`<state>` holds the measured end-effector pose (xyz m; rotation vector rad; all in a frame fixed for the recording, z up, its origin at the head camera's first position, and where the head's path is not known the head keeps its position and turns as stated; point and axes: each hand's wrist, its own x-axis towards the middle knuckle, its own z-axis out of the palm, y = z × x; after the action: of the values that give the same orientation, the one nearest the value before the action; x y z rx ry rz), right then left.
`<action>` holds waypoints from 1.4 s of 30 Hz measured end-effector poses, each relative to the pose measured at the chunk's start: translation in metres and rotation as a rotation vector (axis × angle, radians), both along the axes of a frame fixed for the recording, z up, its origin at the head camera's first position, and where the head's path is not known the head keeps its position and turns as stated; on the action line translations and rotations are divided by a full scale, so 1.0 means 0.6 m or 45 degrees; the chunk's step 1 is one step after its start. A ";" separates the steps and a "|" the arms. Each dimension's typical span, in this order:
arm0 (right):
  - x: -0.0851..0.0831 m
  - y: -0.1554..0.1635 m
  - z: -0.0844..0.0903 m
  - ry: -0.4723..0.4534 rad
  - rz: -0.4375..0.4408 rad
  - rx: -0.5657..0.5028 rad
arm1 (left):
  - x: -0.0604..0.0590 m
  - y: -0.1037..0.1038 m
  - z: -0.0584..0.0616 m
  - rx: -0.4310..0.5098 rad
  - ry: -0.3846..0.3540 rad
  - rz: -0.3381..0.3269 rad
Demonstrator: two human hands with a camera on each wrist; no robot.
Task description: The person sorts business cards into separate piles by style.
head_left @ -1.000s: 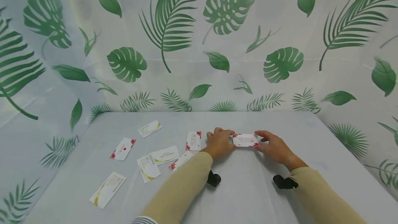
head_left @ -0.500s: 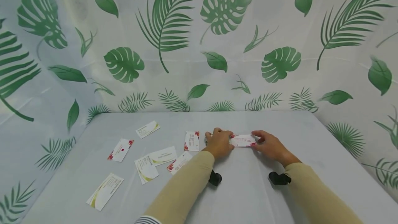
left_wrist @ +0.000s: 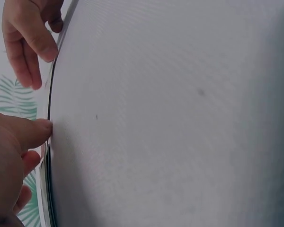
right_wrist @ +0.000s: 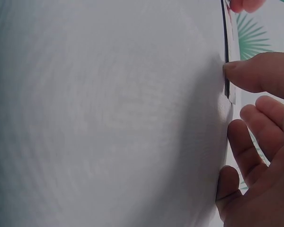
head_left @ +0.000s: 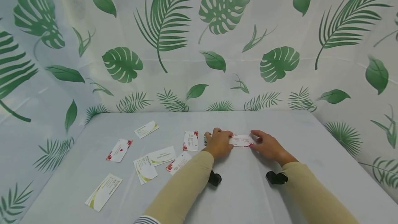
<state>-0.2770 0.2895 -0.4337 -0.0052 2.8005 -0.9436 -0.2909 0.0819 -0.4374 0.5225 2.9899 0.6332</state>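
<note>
A white business card (head_left: 242,140) with red floral corners lies crosswise between my hands in the head view. My left hand (head_left: 218,143) grips its left end, thumb on the near edge and fingers at the far edge. At the card's right end, my right hand (head_left: 269,146) holds it between thumb and fingers. A patterned greyish-green flat thing (head_left: 206,139) peeks out left of my left hand; its kind is hidden. In the left wrist view, a thin dark edge (left_wrist: 48,177) runs beside my left thumb. The right wrist view shows my right thumb (right_wrist: 255,73) against the card's edge.
Left of my hands lie several loose cards: a red-cornered card (head_left: 191,141), another red-cornered card (head_left: 178,162) partly behind my sleeve, a gold-striped card (head_left: 147,129) and overlapping gold-striped cards (head_left: 145,169). A leaf-printed curtain (head_left: 186,44) rises behind the table (head_left: 245,189).
The card has shifted slightly left, closer to my left hand, and both hands have drawn a little nearer together. More of the patterned flat thing shows left of my left hand. The head view has shifted slightly.
</note>
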 end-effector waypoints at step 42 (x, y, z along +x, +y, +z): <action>0.085 -0.227 0.022 0.195 0.506 -0.252 | 0.152 -0.248 0.025 0.239 -0.017 0.027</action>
<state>-0.2259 0.1533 -0.4202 -0.6594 2.6695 -1.1460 -0.2000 -0.0668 -0.4226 0.4940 2.9440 0.9214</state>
